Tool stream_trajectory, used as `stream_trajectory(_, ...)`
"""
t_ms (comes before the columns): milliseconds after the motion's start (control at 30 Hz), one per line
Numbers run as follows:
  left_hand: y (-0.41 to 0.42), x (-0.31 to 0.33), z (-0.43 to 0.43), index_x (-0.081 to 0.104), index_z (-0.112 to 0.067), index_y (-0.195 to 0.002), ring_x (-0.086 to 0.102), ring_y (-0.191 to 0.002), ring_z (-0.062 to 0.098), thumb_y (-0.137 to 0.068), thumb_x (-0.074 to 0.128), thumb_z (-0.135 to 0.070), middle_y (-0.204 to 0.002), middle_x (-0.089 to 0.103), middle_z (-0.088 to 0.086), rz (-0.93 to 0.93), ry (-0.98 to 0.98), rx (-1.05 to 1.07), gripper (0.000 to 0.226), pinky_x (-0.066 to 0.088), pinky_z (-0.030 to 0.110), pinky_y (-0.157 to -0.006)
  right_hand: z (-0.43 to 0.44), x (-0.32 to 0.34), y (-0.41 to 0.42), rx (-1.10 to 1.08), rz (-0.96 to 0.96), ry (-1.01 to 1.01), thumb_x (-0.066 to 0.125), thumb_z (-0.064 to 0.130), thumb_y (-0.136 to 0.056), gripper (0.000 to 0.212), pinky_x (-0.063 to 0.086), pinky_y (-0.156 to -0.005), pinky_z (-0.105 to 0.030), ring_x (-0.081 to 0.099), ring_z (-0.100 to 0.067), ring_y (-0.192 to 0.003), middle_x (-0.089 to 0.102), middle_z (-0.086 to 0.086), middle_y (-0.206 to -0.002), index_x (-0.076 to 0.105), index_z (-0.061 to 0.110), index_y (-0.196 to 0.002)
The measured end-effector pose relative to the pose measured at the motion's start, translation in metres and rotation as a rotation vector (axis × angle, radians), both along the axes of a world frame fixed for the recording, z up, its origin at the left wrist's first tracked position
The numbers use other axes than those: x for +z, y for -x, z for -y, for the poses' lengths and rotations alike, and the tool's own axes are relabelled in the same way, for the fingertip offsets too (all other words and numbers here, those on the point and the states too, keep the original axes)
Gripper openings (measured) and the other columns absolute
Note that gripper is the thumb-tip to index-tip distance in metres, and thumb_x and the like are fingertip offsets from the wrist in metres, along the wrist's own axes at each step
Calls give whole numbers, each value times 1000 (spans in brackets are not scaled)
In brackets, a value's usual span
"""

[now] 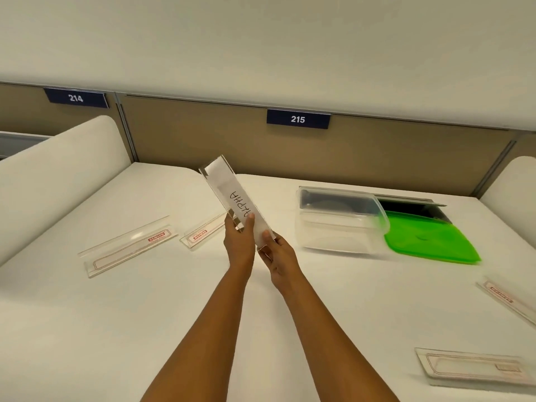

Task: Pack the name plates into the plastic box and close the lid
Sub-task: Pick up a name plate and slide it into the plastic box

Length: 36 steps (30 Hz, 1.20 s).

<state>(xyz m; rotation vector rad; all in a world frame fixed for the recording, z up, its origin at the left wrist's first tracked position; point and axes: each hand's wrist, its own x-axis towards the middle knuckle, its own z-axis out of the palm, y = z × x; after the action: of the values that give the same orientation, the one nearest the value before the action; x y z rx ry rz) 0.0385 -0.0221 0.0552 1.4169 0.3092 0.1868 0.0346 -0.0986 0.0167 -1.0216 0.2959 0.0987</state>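
Note:
Both my hands hold one clear name plate (229, 190) with a handwritten white paper insert, raised above the middle of the white table. My left hand (239, 242) grips its near end from the left and my right hand (280, 258) grips it from the right. The clear plastic box (338, 221) stands open to the right, apart from the plate. Its green lid (429, 242) lies flat beside it on the right. Other clear name plates lie on the table: one at left (127, 246), one behind my left hand (203, 232), one at far right (510, 301), one at lower right (472, 368).
A white rounded divider (58, 172) rises along the left side and another at the far right (519, 181). A beige back panel carries blue signs 214 (76, 97) and 215 (298, 119). A dark cable opening with a raised flap (412, 206) sits behind the lid.

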Motion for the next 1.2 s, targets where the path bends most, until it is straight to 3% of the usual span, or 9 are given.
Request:
stream_trajectory(200, -15, 10, 1, 37, -18, -145, 52, -125, 25, -95, 55, -25, -141, 51, 8, 36, -163, -143, 54, 43, 30, -87, 40, 21, -7, -44, 121, 305, 61, 16, -91, 24, 48, -96, -35, 58, -20, -105, 57, -8, -116, 50, 17, -112)
stream_trajectory(300, -27, 17, -5, 44, -22, -141, 56, -120, 26, -92, 58, -25, -135, 57, 5, 56, -353, -289, 51, 49, 36, -94, 70, 43, -18, -189, 258, 461, 61, 13, -90, 28, 44, -96, -34, 54, -20, -105, 54, -2, -112, 49, 18, -115)
stream_trajectory(433, -49, 35, -10, 48, -28, -138, 57, -116, 28, -89, 63, -22, -132, 58, 4, 51, -745, -538, 52, 46, 36, -94, 105, 80, -29, -295, 543, 1125, 63, 13, -88, 53, 36, -105, -28, 42, -19, -124, 39, -4, -137, 41, 17, -136)
stream_trajectory(533, -65, 49, -5, 48, -30, -138, 53, -121, 24, -86, 68, -23, -136, 55, 3, 47, -1019, -690, 57, 42, 35, -102, 124, 103, -35, -39, 607, 1674, 65, 24, -86, 69, 20, -117, -33, 21, -21, -142, 25, -4, -153, 29, 25, -145)
stream_trajectory(600, -72, 58, 0, 50, -29, -137, 52, -123, 22, -84, 69, -23, -136, 55, 2, 62, -1091, -735, 57, 41, 34, -103, 134, 110, -38, 186, 545, 1865, 68, 35, -83, 73, 16, -118, -37, 18, -19, -145, 25, 2, -155, 30, 30, -145)
stream_trajectory(700, -79, 68, 8, 55, -31, -133, 53, -121, 21, -82, 72, -25, -134, 58, 0, 94, -1118, -774, 54, 44, 37, -103, 145, 109, -41, 334, 462, 1914, 72, 37, -79, 65, 31, -110, -36, 37, -17, -134, 45, 5, -144, 44, 29, -137)
stream_trajectory(800, -81, 70, 11, 56, -35, -130, 53, -120, 20, -81, 71, -31, -134, 58, -2, 122, -1147, -776, 51, 45, 40, -102, 153, 108, -41, 324, 398, 1797, 75, 31, -76, 55, 47, -95, -38, 54, -19, -116, 61, 4, -127, 55, 29, -127)
stream_trajectory(1033, -72, 68, 30, 43, -32, -138, 47, -127, 18, -77, 74, -37, -140, 51, -8, 321, -1352, -655, 69, 41, 34, -97, 177, 120, -46, 298, 355, 1800, 76, 31, -75, 53, 50, -88, -39, 57, -19, -111, 64, 4, -122, 57, 31, -125)
stream_trajectory(1200, -84, 66, 55, 46, -31, -136, 51, -121, 21, -80, 72, -28, -134, 57, -6, 357, -1386, -625, 62, 43, 32, -88, 200, 124, -56, 340, 288, 1778, 75, 28, -77, 52, 48, -93, -40, 54, -21, -115, 59, 1, -126, 57, 26, -125)
